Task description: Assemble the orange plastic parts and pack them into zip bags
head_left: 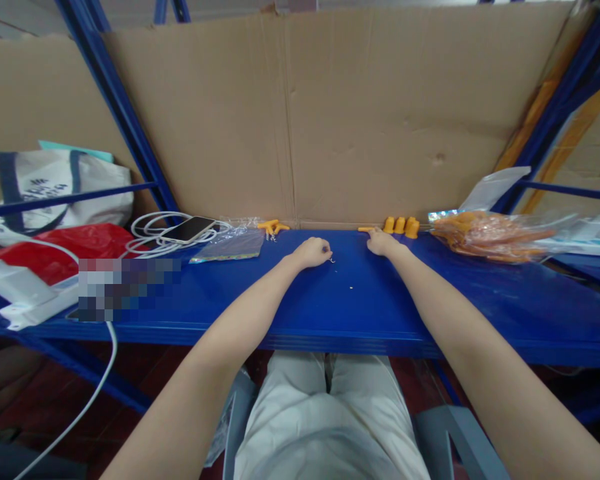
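Observation:
My left hand (pixel 313 252) is closed in a loose fist just above the middle of the blue tabletop (pixel 325 300). A small, thin, curved metal piece (pixel 332 261) shows at its fingertips. My right hand (pixel 381 242) is near the back edge, with its fingers closed on a flat orange plastic piece (pixel 365 229). Just right of that hand, several orange cup-shaped pieces (pixel 401 225) stand in a row. Beyond my left hand, against the cardboard, lies a little pile of orange pieces with metal chains (pixel 273 229).
A clear plastic bag (pixel 235 243), a phone (pixel 189 230), coiled white cable (pixel 147 233) and a power strip (pixel 40 300) lie to the left. At right is a bag of orange parts (pixel 485 237). A cardboard sheet (pixel 360 113) closes off the back; blue shelf posts (pixel 120 107) flank it.

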`<act>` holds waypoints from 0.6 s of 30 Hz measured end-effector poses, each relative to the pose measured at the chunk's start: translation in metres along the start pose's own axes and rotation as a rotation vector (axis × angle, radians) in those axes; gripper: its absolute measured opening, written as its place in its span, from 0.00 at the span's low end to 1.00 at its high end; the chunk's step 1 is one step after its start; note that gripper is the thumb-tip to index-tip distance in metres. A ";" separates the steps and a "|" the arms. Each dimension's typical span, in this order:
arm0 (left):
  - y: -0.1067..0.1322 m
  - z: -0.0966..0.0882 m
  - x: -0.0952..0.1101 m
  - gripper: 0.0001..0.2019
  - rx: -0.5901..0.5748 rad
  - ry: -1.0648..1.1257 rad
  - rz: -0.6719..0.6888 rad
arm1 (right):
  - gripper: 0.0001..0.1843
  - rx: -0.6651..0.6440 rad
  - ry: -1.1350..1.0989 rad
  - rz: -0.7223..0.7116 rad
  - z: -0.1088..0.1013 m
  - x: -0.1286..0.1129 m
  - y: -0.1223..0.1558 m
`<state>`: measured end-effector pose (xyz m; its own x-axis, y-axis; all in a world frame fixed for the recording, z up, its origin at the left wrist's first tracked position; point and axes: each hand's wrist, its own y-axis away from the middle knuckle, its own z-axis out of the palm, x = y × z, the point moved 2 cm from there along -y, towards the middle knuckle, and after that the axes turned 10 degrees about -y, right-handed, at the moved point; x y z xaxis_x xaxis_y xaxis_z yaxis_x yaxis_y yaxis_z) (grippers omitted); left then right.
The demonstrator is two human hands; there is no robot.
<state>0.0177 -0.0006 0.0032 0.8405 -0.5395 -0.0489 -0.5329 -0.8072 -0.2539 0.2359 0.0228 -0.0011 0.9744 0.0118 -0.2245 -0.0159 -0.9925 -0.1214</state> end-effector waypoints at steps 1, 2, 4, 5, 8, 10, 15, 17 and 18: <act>0.000 0.000 0.000 0.11 0.000 0.002 -0.002 | 0.31 0.002 0.007 -0.001 0.000 0.001 -0.001; 0.000 0.000 0.000 0.11 0.000 0.006 -0.006 | 0.31 0.002 0.013 0.001 0.001 0.003 -0.002; 0.000 0.000 0.000 0.11 0.000 0.012 -0.010 | 0.30 0.001 0.019 0.010 0.001 0.006 -0.003; 0.000 0.000 0.000 0.11 -0.001 0.013 -0.009 | 0.30 0.001 0.022 0.014 0.002 0.007 -0.002; 0.000 0.000 0.000 0.12 -0.007 0.006 0.002 | 0.30 0.016 0.028 0.018 0.002 0.012 -0.001; 0.000 0.000 0.000 0.12 -0.007 0.003 0.012 | 0.29 0.032 0.024 0.005 0.003 0.016 -0.001; 0.000 0.000 0.000 0.11 0.000 0.028 0.012 | 0.29 0.042 -0.010 -0.059 0.008 0.024 -0.012; 0.000 0.000 0.000 0.11 -0.001 0.032 0.008 | 0.27 0.061 -0.042 -0.064 0.008 0.026 -0.015; 0.000 0.000 0.000 0.11 -0.003 0.029 0.007 | 0.27 0.078 -0.064 -0.064 0.007 0.027 -0.016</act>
<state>0.0181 -0.0007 0.0030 0.8335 -0.5521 -0.0230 -0.5394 -0.8038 -0.2507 0.2611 0.0401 -0.0123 0.9577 0.0850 -0.2748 0.0258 -0.9769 -0.2121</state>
